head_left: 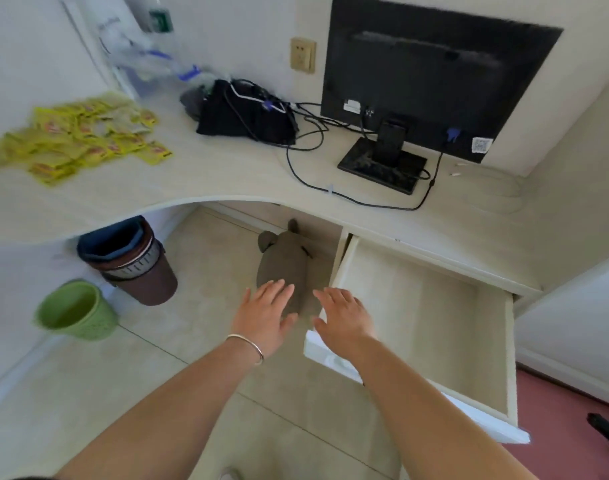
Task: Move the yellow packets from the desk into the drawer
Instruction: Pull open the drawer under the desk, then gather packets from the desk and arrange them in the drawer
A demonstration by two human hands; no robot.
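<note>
Both of my hands hang in front of me with nothing in them: the left hand (266, 311) is spread flat with the fingers straight, out over the floor, and the right hand (344, 317) is just as flat and relaxed, above the near left corner of the drawer (417, 313). The drawer stands pulled out from under the desk (227, 174), and I see nothing lying in it. The yellow packets (78, 136) lie in a loose heap on the far left end of the desk, well apart from both hands and from the drawer.

I judge the carrying has not yet begun: the drawer is ready and the heap looks untouched. The next move calls for a long reach up and to the left, over the curved desk edge, to gather a bunch of packets. They overlap and look thin, so I would scoop with curled fingers rather than pick one at a time. The path back should stay clear of the cables (306, 157) beside the monitor (431, 81).
</note>
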